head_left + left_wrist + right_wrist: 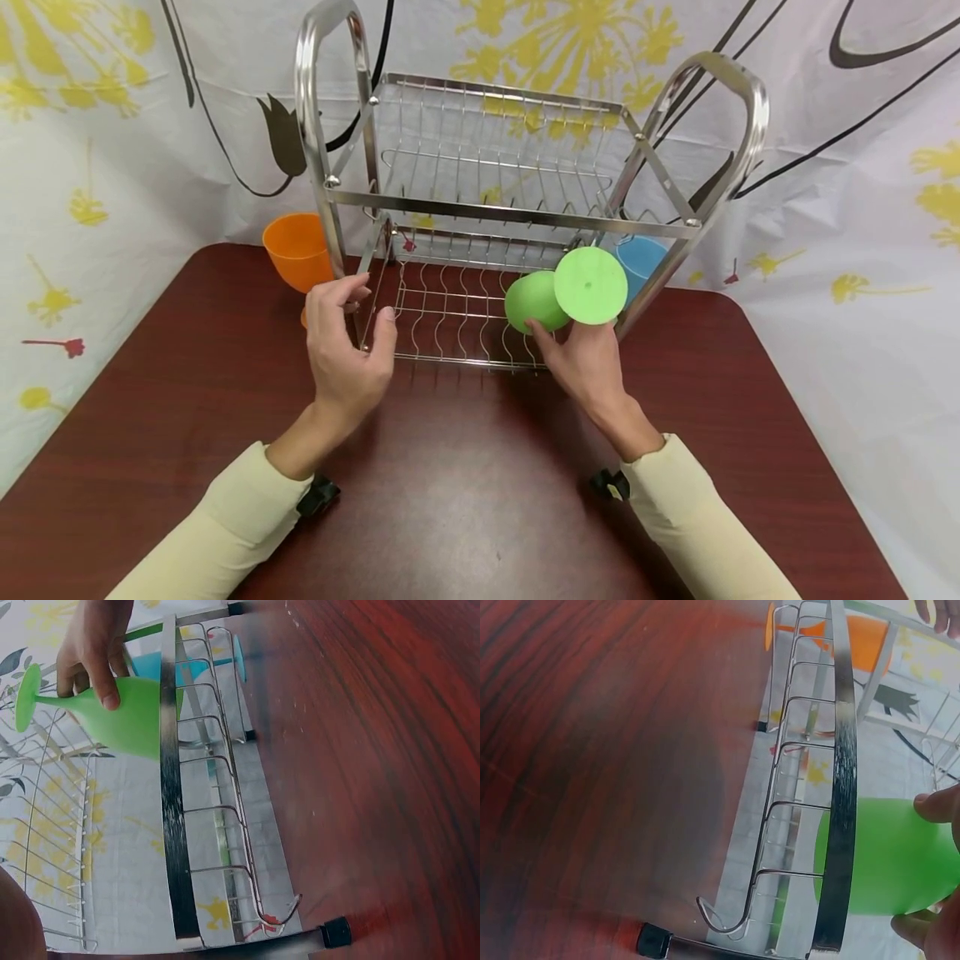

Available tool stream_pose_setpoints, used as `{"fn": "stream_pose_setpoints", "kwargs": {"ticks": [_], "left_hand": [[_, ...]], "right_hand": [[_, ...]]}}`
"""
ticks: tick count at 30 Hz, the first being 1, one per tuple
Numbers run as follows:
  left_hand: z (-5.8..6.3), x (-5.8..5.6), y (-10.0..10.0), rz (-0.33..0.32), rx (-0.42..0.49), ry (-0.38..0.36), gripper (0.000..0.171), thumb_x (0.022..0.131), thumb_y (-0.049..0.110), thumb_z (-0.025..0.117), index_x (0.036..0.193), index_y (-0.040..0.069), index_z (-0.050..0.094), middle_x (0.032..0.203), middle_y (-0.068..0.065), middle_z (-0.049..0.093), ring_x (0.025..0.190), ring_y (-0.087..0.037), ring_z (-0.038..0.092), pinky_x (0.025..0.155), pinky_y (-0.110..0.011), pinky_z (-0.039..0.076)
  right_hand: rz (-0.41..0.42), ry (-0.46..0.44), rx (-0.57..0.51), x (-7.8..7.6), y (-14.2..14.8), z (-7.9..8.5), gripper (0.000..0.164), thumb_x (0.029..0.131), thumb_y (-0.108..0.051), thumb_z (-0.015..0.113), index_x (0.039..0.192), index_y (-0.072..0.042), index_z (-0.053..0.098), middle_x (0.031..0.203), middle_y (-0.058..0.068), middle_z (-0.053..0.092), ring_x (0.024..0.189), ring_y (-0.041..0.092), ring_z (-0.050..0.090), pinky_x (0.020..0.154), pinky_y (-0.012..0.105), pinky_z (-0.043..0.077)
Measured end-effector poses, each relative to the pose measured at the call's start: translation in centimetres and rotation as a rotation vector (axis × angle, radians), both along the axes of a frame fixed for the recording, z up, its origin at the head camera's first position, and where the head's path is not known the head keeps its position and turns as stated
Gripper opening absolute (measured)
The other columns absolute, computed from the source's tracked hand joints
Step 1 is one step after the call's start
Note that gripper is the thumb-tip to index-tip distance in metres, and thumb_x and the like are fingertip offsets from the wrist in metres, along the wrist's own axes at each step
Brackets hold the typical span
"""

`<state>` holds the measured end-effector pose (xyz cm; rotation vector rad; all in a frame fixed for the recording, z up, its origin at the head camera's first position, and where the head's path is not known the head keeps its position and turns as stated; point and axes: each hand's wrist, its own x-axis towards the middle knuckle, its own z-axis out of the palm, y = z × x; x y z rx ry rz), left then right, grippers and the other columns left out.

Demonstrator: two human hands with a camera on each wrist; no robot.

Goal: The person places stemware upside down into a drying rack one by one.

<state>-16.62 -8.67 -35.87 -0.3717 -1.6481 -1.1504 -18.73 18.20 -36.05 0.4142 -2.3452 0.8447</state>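
Observation:
My right hand (588,362) grips a green plastic goblet (536,302) by its bowl and stem. The goblet is upside down, its round base uppermost and its bowl at the right part of the dish rack's lower tier (450,312). In the right wrist view the bowl (896,855) is partly behind the rack's front rail, with a thumb and fingertips on it; I cannot tell whether the rim touches the wires. My left hand (345,342) hovers by the rack's left front post, fingers loosely curved, nothing in them.
The two-tier metal dish rack (517,212) stands at the table's back. An orange goblet (296,250) stands left of it, a blue goblet (641,262) at its right, partly hidden by the post. Patterned white sheeting (847,242) hangs behind the dark red table (450,475).

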Motion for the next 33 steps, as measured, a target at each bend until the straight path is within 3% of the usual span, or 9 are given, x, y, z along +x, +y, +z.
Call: {"fn": "stream_pose_setpoints", "kwargs": {"ticks": [24, 33], "left_hand": [[0.2, -0.6, -1.4, 0.078, 0.114, -0.033, 0.042, 0.083, 0.019, 0.059, 0.116, -0.007, 0.057, 0.107, -0.026, 0.052, 0.096, -0.03, 0.051, 0.079, -0.036, 0.042], [0.4, -1.0, -1.7, 0.09, 0.144, -0.042, 0.043, 0.081, 0.016, 0.059, 0.117, -0.007, 0.056, 0.108, -0.026, 0.053, 0.099, -0.03, 0.052, 0.083, -0.03, 0.042]], "right_hand": [[-0.037, -0.037, 0.004, -1.6, -0.3, -1.0, 0.074, 0.078, -0.013, 0.079, 0.139, -0.003, 0.039, 0.128, 0.024, 0.052, 0.119, 0.035, 0.052, 0.098, 0.051, 0.044], [-0.07, -0.087, 0.018, -2.3, -0.5, -1.2, 0.076, 0.08, -0.017, 0.079, 0.142, -0.007, 0.036, 0.129, 0.025, 0.05, 0.12, 0.038, 0.051, 0.095, 0.055, 0.045]]}}
